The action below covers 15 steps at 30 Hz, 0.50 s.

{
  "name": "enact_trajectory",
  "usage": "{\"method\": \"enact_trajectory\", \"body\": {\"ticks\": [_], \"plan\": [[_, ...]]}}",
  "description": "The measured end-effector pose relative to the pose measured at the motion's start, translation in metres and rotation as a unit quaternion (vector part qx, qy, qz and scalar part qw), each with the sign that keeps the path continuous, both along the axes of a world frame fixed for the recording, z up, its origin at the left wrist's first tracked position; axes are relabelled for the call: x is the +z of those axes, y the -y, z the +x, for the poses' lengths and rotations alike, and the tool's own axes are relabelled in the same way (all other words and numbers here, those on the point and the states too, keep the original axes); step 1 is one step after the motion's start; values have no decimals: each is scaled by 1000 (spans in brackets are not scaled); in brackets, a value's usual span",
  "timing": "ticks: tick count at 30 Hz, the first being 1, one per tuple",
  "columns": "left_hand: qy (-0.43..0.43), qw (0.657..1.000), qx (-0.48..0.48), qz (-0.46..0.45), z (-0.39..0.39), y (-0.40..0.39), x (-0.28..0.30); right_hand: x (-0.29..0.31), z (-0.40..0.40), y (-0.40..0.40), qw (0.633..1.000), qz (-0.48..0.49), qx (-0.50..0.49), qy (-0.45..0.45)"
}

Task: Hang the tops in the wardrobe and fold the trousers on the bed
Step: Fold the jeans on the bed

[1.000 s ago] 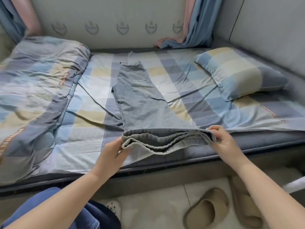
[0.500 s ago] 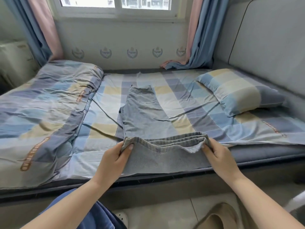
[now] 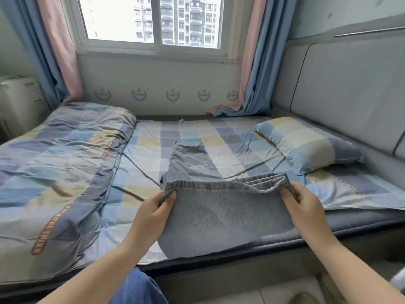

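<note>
bed (image 3: 328, 220): checked sheet | on it: grey trousers (image 3: 219, 216) centre, quilt (image 3: 54, 161) left, pillow (image 3: 306, 145) right

We were in a bedroom at home. We saw a bed (image 3: 328, 222) with a checked sheet, a soft pillow (image 3: 306, 143) and a puffy quilt (image 3: 54, 167). Blue and pink curtains (image 3: 254, 62) hung by a window (image 3: 153, 23) that showed tall flats outside.
</note>
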<state>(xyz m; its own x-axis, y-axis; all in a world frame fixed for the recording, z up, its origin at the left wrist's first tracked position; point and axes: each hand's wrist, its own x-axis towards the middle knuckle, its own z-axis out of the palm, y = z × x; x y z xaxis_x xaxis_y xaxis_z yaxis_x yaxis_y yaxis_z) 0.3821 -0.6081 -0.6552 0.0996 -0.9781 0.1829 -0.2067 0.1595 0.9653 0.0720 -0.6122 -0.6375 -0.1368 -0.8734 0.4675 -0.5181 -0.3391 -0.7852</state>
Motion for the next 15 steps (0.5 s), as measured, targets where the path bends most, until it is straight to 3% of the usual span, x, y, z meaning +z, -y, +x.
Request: {"method": "enact_trajectory", "body": {"ticks": [4,11,15], "plan": [[-16,1000,-12,18,17,39,-2,8,10,48,998,46,-16,-34],[74,997,0,21,45,154,-5,16,29,175,974,148,-56,-162],[68,995,3,77,60,260,-1,10,54,277,975,184,-61,-110]]}}
